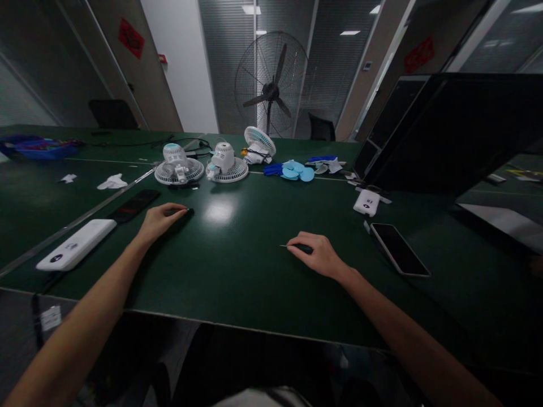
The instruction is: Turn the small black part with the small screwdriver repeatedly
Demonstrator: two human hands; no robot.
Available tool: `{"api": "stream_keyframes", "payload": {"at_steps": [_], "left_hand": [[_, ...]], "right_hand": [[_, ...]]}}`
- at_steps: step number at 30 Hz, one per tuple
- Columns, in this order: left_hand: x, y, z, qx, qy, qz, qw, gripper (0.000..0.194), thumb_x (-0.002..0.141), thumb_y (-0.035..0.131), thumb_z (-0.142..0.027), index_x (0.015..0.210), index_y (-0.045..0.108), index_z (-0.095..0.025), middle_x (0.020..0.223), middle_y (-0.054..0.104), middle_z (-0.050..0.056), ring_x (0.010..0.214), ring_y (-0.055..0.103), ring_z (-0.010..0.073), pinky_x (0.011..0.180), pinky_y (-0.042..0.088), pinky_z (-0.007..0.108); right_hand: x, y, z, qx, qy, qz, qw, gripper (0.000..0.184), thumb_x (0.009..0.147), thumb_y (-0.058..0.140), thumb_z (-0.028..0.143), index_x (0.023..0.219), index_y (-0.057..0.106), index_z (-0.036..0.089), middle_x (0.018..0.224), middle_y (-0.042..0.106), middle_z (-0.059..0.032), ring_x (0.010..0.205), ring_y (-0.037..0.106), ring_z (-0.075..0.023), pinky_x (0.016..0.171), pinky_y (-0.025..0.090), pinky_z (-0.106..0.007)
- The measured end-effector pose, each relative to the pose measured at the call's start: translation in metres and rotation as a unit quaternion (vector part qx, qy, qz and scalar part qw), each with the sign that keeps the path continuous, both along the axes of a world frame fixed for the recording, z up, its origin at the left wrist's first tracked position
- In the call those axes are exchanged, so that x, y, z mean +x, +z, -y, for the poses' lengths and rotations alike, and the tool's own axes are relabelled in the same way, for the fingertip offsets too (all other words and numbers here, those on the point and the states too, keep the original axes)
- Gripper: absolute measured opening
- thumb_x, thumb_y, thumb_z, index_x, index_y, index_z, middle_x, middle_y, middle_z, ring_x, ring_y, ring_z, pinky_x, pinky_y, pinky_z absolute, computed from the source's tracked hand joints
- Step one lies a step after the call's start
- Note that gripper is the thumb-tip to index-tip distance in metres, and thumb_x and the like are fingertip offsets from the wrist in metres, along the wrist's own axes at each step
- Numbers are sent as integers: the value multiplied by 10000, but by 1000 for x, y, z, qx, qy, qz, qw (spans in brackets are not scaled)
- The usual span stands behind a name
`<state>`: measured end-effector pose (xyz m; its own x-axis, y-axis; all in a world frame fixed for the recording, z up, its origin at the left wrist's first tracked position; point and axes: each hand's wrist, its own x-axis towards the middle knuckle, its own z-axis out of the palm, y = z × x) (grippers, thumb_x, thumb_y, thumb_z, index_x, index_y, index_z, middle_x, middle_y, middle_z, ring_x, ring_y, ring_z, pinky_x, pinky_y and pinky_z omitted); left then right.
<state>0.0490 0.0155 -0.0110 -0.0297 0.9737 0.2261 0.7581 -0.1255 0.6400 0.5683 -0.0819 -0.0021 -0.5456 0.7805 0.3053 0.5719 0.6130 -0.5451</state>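
My right hand rests on the green table with its fingers closed around the dark handle of a small screwdriver. The thin metal shaft points left, past my fingertips. Farther left, my left hand is also low over the tabletop, thumb and fingers pinched on a small dark piece. Only the end of that piece shows, so I cannot tell its kind. Behind the left hand, two small white fans lie face down. A third white fan is tilted up behind them.
Light blue discs and blue-and-white gloves lie at the back. A white power bank and a dark phone are at left; another phone and white power bank at right. A large black monitor stands right.
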Motion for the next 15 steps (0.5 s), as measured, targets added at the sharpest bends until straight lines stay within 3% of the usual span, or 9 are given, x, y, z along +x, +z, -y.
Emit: {"api": "stream_keyframes", "payload": {"at_steps": [10,15], "left_hand": [[3,3,4,1,5,-30,1000,655,789,650,-707,1148,764,-171,1136,750,93,856,674,241,797,515,309],[4,0,4,46,-30,-102,993,566,887,562,-635,1135,762,-168,1144,741,114,981,672,280,871,516,353]], "right_hand": [[1,-2,-1,-14,4,-6,1000,218,1043,576,358,1162,708,233,1081,711,-46,915,680,-181,763,566,-308],[1,-2,-1,-3,5,-4,1000,217,1041,579,358,1151,718,233,1065,717,-47,902,683,-180,769,566,-313]]}}
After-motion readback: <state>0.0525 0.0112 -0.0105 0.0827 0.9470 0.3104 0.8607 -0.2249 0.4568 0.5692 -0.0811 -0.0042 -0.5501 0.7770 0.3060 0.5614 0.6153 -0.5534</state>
